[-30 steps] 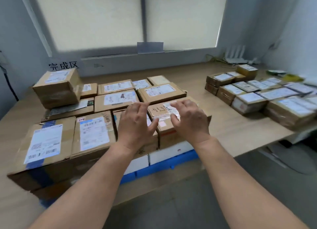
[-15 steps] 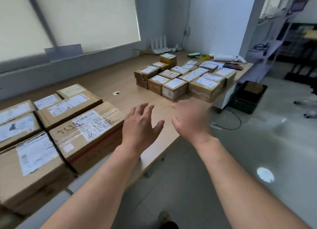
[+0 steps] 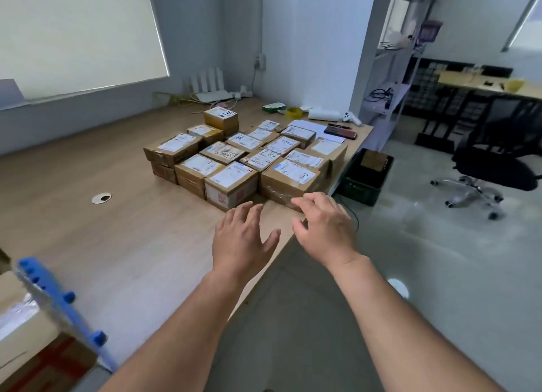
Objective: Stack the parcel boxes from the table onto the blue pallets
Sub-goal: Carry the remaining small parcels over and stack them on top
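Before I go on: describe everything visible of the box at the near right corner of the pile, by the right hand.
The box is closed brown cardboard, lying flat near the table edge. A white label with a blue mark covers most of its top; shiny clear tape wraps its lower front. More boxes sit tight behind it. The open right hand hovers at its front corner; contact cannot be judged.

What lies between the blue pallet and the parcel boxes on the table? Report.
Head view: only bare wooden table between blue pallet and parcel boxes; a round cable port sits off that line.
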A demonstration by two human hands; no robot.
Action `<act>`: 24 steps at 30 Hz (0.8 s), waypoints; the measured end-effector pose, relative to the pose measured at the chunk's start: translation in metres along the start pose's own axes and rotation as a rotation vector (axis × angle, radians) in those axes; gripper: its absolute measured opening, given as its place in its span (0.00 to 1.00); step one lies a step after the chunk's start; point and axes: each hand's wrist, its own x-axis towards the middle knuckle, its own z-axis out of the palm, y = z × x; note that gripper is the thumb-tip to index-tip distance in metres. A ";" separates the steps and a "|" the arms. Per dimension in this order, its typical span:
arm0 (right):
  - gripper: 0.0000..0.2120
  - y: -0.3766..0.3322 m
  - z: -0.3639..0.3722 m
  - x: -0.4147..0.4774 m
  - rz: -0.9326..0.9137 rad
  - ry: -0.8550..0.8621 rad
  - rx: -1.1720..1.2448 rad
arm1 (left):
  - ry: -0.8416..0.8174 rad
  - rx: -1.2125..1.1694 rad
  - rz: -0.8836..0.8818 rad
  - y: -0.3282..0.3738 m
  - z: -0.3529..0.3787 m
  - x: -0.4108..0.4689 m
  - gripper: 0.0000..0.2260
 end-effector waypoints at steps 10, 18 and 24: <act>0.17 0.076 0.055 0.101 0.009 -0.211 -0.079 | -0.066 0.020 -0.065 0.004 0.067 0.120 0.28; 0.19 0.112 0.092 0.140 0.056 -0.340 -0.080 | -0.118 0.010 -0.143 -0.006 0.097 0.163 0.28; 0.19 0.135 0.125 0.167 -0.027 -0.463 -0.054 | -0.153 0.011 -0.278 -0.001 0.118 0.175 0.28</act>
